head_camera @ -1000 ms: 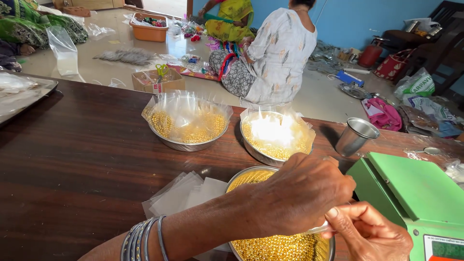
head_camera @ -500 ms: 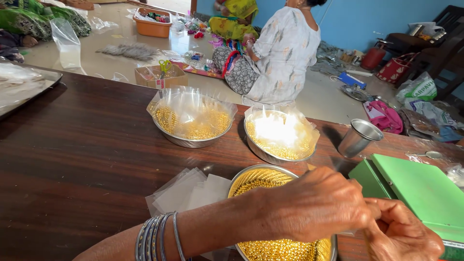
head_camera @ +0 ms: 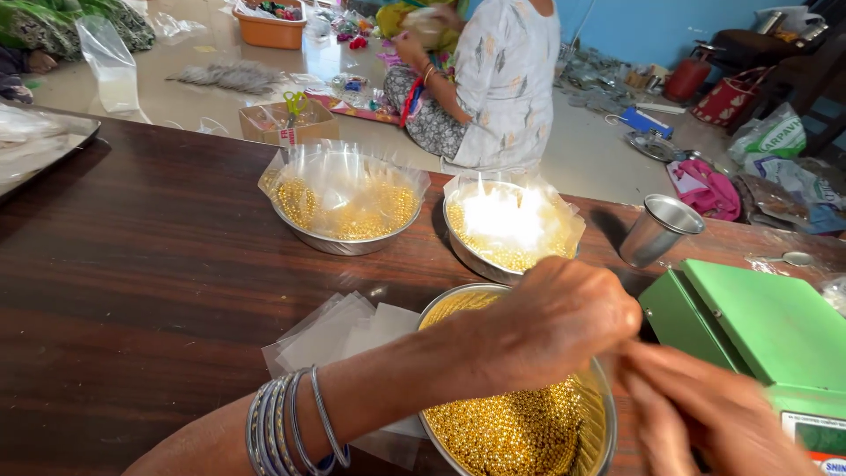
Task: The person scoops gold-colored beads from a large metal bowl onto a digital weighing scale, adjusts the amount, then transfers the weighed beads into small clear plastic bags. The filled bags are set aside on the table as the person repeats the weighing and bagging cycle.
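The left hand [head_camera: 551,322] is held closed above a steel bowl of gold beads [head_camera: 520,432] on the bench [head_camera: 132,291], meeting the right hand [head_camera: 705,414] beside a green scale [head_camera: 758,326]. What either grip holds cannot be told.

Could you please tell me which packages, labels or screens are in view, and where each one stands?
Scale screen: bottom right, on the green scale; small grey panel.
Cardboard box: on the floor beyond the table; brown, open-topped.
Printed bag: far right floor; white and green.
Clear pouches: flat stack beside the near bowl.
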